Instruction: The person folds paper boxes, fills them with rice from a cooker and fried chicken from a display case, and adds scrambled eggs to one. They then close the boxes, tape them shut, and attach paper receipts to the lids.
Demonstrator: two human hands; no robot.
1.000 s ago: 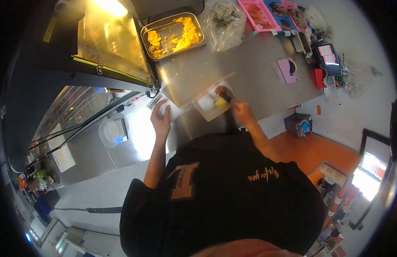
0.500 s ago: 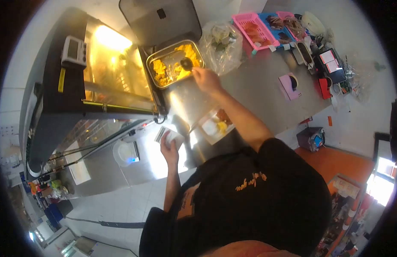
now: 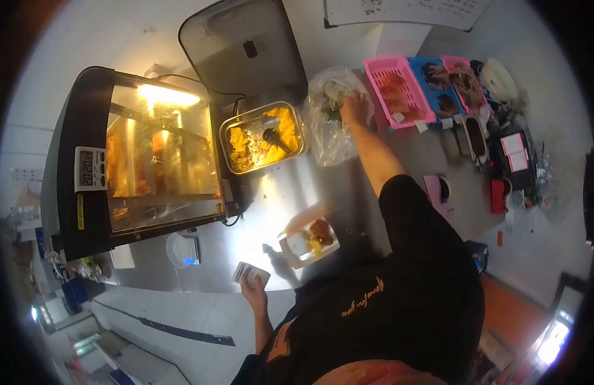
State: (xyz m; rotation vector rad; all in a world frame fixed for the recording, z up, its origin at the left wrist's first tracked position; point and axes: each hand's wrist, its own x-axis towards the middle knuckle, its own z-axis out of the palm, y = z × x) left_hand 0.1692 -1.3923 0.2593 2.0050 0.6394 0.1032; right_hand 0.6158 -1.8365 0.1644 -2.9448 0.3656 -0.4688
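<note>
My right hand [image 3: 353, 108] reaches into a clear plastic bag [image 3: 335, 138] with pale green contents; its fingertips are hidden there. Down at the counter's near edge, my left hand [image 3: 253, 290] holds a small white box [image 3: 250, 274] with dark stripes. Left of the bag, a black spoon [image 3: 274, 138] rests in a metal tray [image 3: 231, 160] of yellow food. Between my hands lies an open white takeaway box [image 3: 297, 260] with browned and yellow food inside.
A lit glass food warmer [image 3: 162, 147] with a timer [image 3: 91, 169] stands at the left. Pink [image 3: 380, 67] and blue baskets line the back right. A tape dispenser [image 3: 438, 192] and a round clear container [image 3: 179, 250] sit on the counter.
My right hand has let go of the black spoon, leaving it in the tray, and moved right into the plastic bag. My left hand still holds the white box. The view has shifted.
</note>
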